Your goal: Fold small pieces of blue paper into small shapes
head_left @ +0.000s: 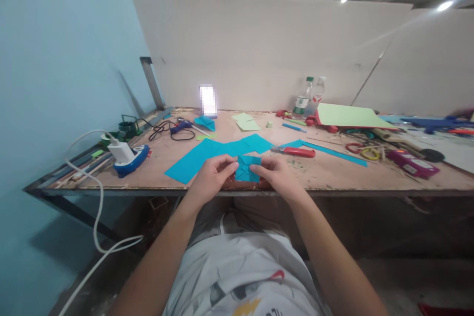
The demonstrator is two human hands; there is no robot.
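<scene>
Between my two hands, over the table's front edge, is a small folded square of blue paper (pixel 245 170) with crease lines on it. My left hand (pixel 217 173) pinches its left side between thumb and fingers. On the other side my right hand (pixel 276 173) grips the right edge, thumb on top. Larger flat pieces of blue paper (pixel 198 160) lie on the table just beyond my hands. A red utility knife (pixel 298 151) rests to the right of them, its blade end pointing left toward the paper.
A blue power strip (pixel 131 160) with a white charger and cable sits at the left. A lit phone (pixel 208 100) stands at the back. Pale green paper (pixel 246 122), plastic bottles (pixel 302 98), a pink-purple package (pixel 413 163) and a blue strip (pixel 335 153) lie farther off.
</scene>
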